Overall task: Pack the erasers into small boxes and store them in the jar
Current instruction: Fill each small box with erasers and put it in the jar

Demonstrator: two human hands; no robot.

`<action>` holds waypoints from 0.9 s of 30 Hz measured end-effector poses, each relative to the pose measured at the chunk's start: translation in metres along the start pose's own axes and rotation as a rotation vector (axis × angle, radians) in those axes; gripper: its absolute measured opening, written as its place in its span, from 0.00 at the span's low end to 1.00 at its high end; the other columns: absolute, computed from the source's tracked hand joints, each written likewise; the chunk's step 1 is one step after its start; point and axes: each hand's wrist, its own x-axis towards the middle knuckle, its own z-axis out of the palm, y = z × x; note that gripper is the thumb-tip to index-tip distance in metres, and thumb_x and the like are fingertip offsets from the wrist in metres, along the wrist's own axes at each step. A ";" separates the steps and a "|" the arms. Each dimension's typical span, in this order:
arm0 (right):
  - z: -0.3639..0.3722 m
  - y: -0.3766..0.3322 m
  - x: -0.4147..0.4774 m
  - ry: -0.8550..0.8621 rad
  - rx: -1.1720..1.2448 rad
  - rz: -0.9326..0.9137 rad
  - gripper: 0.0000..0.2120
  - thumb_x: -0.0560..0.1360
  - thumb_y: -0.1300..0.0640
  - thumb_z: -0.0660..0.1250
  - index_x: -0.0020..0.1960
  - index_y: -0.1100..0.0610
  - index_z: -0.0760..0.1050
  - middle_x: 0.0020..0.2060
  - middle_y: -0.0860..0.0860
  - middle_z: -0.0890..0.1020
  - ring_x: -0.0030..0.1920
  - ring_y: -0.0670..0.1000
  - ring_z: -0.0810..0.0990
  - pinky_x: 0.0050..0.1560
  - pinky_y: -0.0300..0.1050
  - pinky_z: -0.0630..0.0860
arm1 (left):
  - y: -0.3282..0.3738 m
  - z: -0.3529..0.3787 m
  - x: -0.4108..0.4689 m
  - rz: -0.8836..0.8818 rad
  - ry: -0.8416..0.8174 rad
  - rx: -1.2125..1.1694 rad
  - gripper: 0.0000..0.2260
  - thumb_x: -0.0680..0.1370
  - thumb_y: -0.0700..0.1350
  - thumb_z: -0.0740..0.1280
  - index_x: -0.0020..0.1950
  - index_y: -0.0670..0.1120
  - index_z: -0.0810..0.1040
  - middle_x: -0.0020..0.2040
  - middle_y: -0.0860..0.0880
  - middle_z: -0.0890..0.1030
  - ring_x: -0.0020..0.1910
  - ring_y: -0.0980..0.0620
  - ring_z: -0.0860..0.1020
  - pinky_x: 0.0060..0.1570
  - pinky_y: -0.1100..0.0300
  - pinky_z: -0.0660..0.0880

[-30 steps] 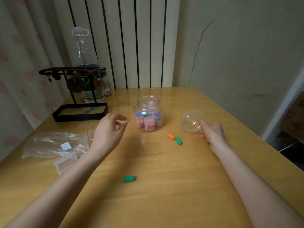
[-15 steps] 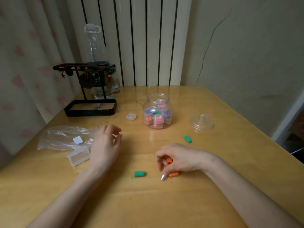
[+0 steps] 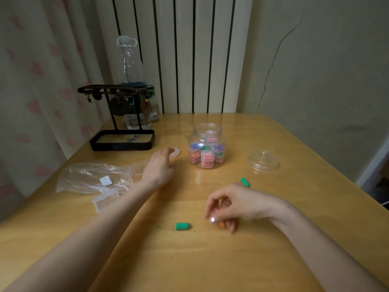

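Your right hand point(image 3: 237, 207) sits low over the near table point(image 3: 273, 260), fingers curled round an orange eraser point(image 3: 221, 224). Your left hand point(image 3: 160, 167) reaches further out, loosely spread and holding nothing, fingertips just beside a small clear box point(image 3: 175, 152). A near green eraser point(image 3: 182, 226) lies left of the right hand, and a far green eraser point(image 3: 245, 182) lies just beyond it. The jar point(image 3: 207, 131) stands open with coloured boxes point(image 3: 207, 159) inside, its lid point(image 3: 263, 160) on the table to the right.
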 end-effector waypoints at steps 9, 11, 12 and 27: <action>0.001 0.021 0.020 0.305 0.407 -0.011 0.06 0.75 0.63 0.67 0.40 0.64 0.77 0.31 0.58 0.79 0.28 0.52 0.81 0.24 0.39 0.77 | -0.004 0.025 0.048 -0.069 -0.142 0.119 0.16 0.82 0.47 0.54 0.70 0.51 0.66 0.73 0.42 0.63 0.70 0.42 0.62 0.66 0.47 0.63; 0.000 0.023 0.022 0.359 0.448 -0.002 0.05 0.72 0.65 0.69 0.40 0.65 0.75 0.29 0.58 0.79 0.27 0.52 0.80 0.25 0.40 0.78 | -0.004 0.020 0.039 -0.009 -0.073 0.152 0.13 0.81 0.44 0.55 0.65 0.48 0.70 0.68 0.43 0.69 0.65 0.43 0.66 0.62 0.49 0.67; 0.000 0.023 0.023 0.386 0.462 -0.001 0.04 0.72 0.66 0.70 0.40 0.64 0.75 0.29 0.59 0.79 0.27 0.53 0.80 0.28 0.41 0.79 | -0.003 0.017 0.033 0.005 -0.068 0.164 0.13 0.80 0.43 0.56 0.64 0.47 0.71 0.66 0.44 0.70 0.64 0.43 0.67 0.61 0.49 0.68; 0.016 0.013 0.022 0.644 -0.016 -0.426 0.17 0.71 0.60 0.72 0.55 0.48 0.71 0.28 0.46 0.76 0.27 0.43 0.70 0.32 0.33 0.68 | 0.060 -0.034 -0.090 -0.083 -0.397 -1.094 0.18 0.67 0.40 0.72 0.56 0.41 0.76 0.43 0.46 0.78 0.31 0.56 0.76 0.32 0.66 0.74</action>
